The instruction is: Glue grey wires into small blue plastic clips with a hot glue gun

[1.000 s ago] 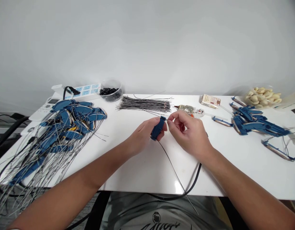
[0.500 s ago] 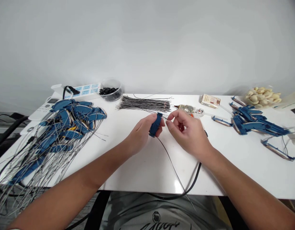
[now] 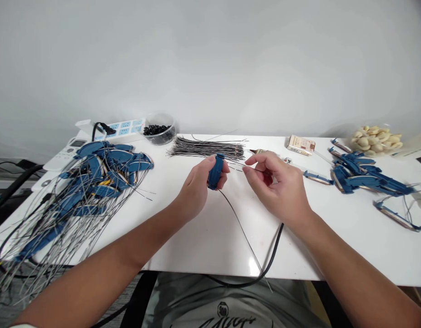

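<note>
My left hand (image 3: pixel 196 182) grips a blue plastic part (image 3: pixel 215 172), held upright between thumb and fingers above the table. From its lower end a long thin wire (image 3: pixel 242 228) trails down past the table's front edge. Short dark wire ends stick out of its right side. To the right, my right hand (image 3: pixel 276 182) has thumb and forefinger pinched on a thin black wire (image 3: pixel 257 170), part of which the fingers hide. Behind both hands lies a bundle of dark wires (image 3: pixel 206 146).
At left is a heap of blue parts with long wires (image 3: pixel 111 159), near a power strip (image 3: pixel 126 130) and a tub of black pieces (image 3: pixel 159 130). At right are more blue parts (image 3: pixel 363 175), a small box (image 3: pixel 301 144) and a bag of pale finger cots (image 3: pixel 376 139). A black cable (image 3: pixel 276 250) crosses the front edge.
My left hand has moved slightly left and up with the blue part. My right hand has shifted right, so the gap between the hands is wider.
</note>
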`<act>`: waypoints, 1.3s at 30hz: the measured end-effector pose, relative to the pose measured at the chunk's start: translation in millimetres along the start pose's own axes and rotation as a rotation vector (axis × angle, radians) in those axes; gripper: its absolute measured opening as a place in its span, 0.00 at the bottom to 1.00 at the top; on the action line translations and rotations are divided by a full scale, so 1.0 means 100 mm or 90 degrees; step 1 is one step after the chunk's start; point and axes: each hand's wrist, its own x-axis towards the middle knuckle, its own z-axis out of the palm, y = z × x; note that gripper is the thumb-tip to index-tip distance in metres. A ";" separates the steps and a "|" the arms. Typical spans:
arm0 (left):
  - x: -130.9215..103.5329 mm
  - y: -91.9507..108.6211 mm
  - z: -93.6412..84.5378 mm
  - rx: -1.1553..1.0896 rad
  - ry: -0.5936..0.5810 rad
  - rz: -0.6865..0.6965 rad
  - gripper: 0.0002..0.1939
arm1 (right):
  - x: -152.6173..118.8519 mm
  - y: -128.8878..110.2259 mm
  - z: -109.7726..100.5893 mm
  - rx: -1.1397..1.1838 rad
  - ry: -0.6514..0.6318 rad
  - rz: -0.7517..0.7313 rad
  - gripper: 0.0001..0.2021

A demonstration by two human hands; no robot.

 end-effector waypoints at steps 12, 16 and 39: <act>0.04 0.04 -0.05 -0.052 0.082 0.028 0.21 | 0.11 0.17 -0.07 -0.127 -0.200 0.165 0.06; 0.05 0.05 -0.05 -0.057 0.090 0.031 0.21 | 0.15 0.17 -0.09 -0.039 -0.182 0.168 0.05; 0.10 0.02 -0.10 -0.074 0.108 0.044 0.20 | 0.13 0.76 -0.48 -0.333 -0.193 0.374 0.30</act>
